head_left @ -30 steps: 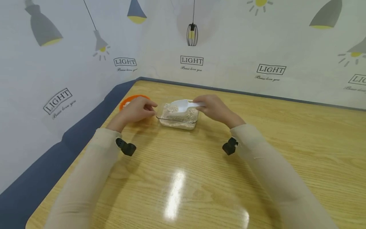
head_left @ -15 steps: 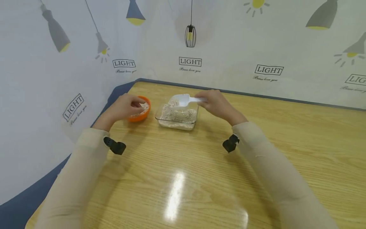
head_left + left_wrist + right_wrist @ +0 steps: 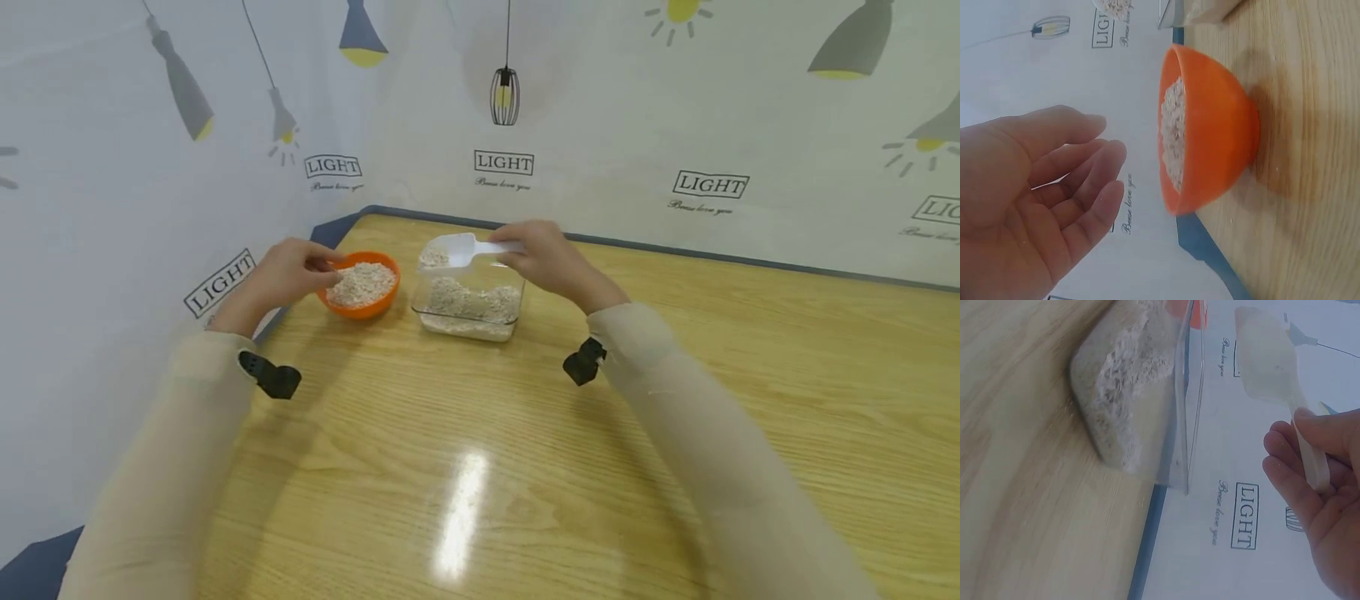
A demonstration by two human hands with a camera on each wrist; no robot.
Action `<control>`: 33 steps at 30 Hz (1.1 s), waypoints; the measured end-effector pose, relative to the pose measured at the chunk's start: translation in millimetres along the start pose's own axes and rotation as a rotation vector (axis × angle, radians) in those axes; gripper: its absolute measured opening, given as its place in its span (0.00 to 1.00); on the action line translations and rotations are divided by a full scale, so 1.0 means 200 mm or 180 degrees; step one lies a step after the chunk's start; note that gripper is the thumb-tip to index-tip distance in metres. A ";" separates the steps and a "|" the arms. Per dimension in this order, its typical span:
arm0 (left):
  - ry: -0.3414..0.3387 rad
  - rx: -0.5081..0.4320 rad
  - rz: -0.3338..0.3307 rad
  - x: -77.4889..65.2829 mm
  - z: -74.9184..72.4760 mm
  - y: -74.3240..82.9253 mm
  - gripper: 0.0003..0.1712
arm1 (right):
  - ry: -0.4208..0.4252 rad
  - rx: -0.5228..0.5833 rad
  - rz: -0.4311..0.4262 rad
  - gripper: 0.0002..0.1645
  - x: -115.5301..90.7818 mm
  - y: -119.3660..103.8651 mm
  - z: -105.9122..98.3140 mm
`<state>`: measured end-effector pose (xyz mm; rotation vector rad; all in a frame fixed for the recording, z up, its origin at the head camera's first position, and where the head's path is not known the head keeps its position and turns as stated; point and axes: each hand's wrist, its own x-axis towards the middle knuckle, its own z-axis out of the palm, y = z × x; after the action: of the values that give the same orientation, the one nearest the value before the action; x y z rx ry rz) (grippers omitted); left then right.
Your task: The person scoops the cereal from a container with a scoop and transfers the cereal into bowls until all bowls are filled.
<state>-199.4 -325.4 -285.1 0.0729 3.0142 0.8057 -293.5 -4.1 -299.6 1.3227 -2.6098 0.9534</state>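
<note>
My right hand [image 3: 546,257] grips the handle of a white scoop [image 3: 459,250], which carries some oat flakes above the glass container [image 3: 468,335]. In the right wrist view the scoop [image 3: 1269,359] is clear of the container's rim. More oats [image 3: 480,302] lie in that container. An orange bowl [image 3: 367,312] to its left is filled with the same flakes. Beside the bowl's left rim hovers my left hand [image 3: 288,273], its fingers loosely bent and holding nothing. The left wrist view shows a gap between those fingers [image 3: 1110,156] and the bowl [image 3: 1216,131].
The wooden table [image 3: 540,433] reaches to a wall [image 3: 600,108] printed with lamps and lettering. A dark blue band [image 3: 675,252] runs along the table's back edge. The table's left edge lies below my left forearm.
My left hand has moved left, from beside the glass container to the bowl's left side, uncovering the oats there. My right hand has raised the scoop with oats and shifted it slightly left.
</note>
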 end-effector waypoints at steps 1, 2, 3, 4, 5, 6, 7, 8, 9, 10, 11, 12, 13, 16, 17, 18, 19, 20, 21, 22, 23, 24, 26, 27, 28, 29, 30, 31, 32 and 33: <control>0.0001 -0.0003 -0.0038 0.00 -0.01 -0.01 0.22 | -0.0018 0.0013 0.0011 0.17 0.01 -0.01 0.01; -0.0004 -0.0010 -0.0074 0.00 -0.01 -0.02 0.23 | -0.0024 0.0035 0.0012 0.17 0.02 -0.01 0.01; 0.0000 -0.0017 -0.0101 0.00 -0.02 -0.03 0.23 | -0.0036 0.0050 0.0011 0.17 0.04 -0.02 0.02; 0.0000 -0.0030 -0.0126 0.00 -0.02 -0.04 0.23 | -0.0047 0.0056 0.0006 0.17 0.05 -0.02 0.02; 0.0006 -0.0040 -0.0140 0.00 -0.03 -0.05 0.23 | -0.0051 0.0053 -0.0001 0.17 0.06 -0.03 0.03; 0.0011 -0.0048 -0.0146 0.00 -0.03 -0.07 0.23 | -0.0051 0.0063 -0.0011 0.17 0.07 -0.04 0.04; 0.0015 -0.0057 -0.0160 0.00 -0.03 -0.08 0.23 | -0.0049 0.0064 -0.0032 0.17 0.09 -0.04 0.05; 0.0019 -0.0066 -0.0171 0.00 -0.03 -0.10 0.24 | -0.0048 0.0084 -0.0048 0.16 0.10 -0.05 0.05; 0.0025 -0.0071 -0.0188 0.00 -0.04 -0.11 0.24 | -0.0050 0.0083 -0.0065 0.16 0.11 -0.06 0.06; 0.0027 -0.0077 -0.0205 0.00 -0.04 -0.13 0.24 | -0.0050 0.0086 -0.0078 0.16 0.12 -0.07 0.07; 0.0029 -0.0076 -0.0217 0.00 -0.04 -0.14 0.24 | -0.0056 0.0097 -0.0087 0.16 0.14 -0.08 0.07; 0.0027 -0.0067 -0.0231 0.00 -0.04 -0.15 0.24 | -0.0065 0.0099 -0.0098 0.16 0.15 -0.09 0.08; 0.0018 -0.0065 -0.0255 0.00 -0.04 -0.16 0.24 | -0.0074 0.0095 -0.0102 0.15 0.16 -0.10 0.09; -0.0031 -0.0058 -0.0303 -0.01 -0.04 -0.18 0.25 | -0.0134 0.0083 -0.0089 0.16 0.20 -0.13 0.11; -0.0060 -0.0066 -0.0317 -0.01 -0.04 -0.19 0.26 | -0.0153 0.0085 -0.0089 0.16 0.21 -0.14 0.12; -0.0090 -0.0079 -0.0332 -0.01 -0.03 -0.19 0.26 | -0.0175 0.0088 -0.0089 0.16 0.23 -0.15 0.12; -0.0120 -0.0088 -0.0344 -0.01 -0.03 -0.20 0.26 | -0.0195 0.0096 -0.0089 0.16 0.24 -0.16 0.13; -0.0148 -0.0095 -0.0353 -0.01 -0.03 -0.20 0.27 | -0.0219 0.0105 -0.0088 0.16 0.25 -0.17 0.14; -0.0169 -0.0104 -0.0356 -0.01 -0.02 -0.21 0.27 | -0.0239 0.0128 -0.0080 0.16 0.27 -0.18 0.15; -0.0186 -0.0108 -0.0352 -0.01 -0.02 -0.21 0.27 | -0.0254 0.0144 -0.0072 0.16 0.28 -0.19 0.16; -0.0205 -0.0104 -0.0348 0.00 -0.01 -0.22 0.27 | -0.0264 0.0157 -0.0064 0.16 0.29 -0.20 0.17; -0.0206 -0.0088 -0.0335 0.00 -0.01 -0.22 0.27 | -0.0274 0.0158 -0.0056 0.16 0.31 -0.21 0.18; -0.0218 -0.0086 -0.0319 0.01 -0.01 -0.23 0.27 | -0.0275 0.0158 -0.0043 0.16 0.33 -0.23 0.20; -0.0225 -0.0099 -0.0315 0.01 0.00 -0.23 0.27 | -0.0272 0.0153 -0.0040 0.16 0.34 -0.24 0.21; -0.0238 -0.0124 -0.0324 0.01 0.00 -0.23 0.27 | -0.0262 0.0128 -0.0046 0.16 0.35 -0.24 0.22; -0.0251 -0.0140 -0.0334 0.01 0.00 -0.23 0.27 | -0.0263 0.0103 -0.0048 0.16 0.36 -0.25 0.23; -0.0261 -0.0167 -0.0346 0.01 0.01 -0.23 0.27 | -0.0260 0.0085 -0.0057 0.15 0.37 -0.25 0.24; -0.0275 -0.0200 -0.0358 0.01 0.01 -0.23 0.27 | -0.0257 0.0063 -0.0066 0.15 0.38 -0.26 0.25; -0.0287 -0.0235 -0.0370 0.01 0.01 -0.22 0.27 | -0.0255 0.0049 -0.0070 0.15 0.38 -0.26 0.26; -0.0283 -0.0241 -0.0379 0.01 0.01 -0.22 0.28 | -0.0255 0.0024 -0.0077 0.14 0.39 -0.26 0.27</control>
<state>-204.0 -362.8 -309.3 -0.0696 2.8699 0.8794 -291.6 -111.8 -291.5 1.4197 -2.6439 0.9267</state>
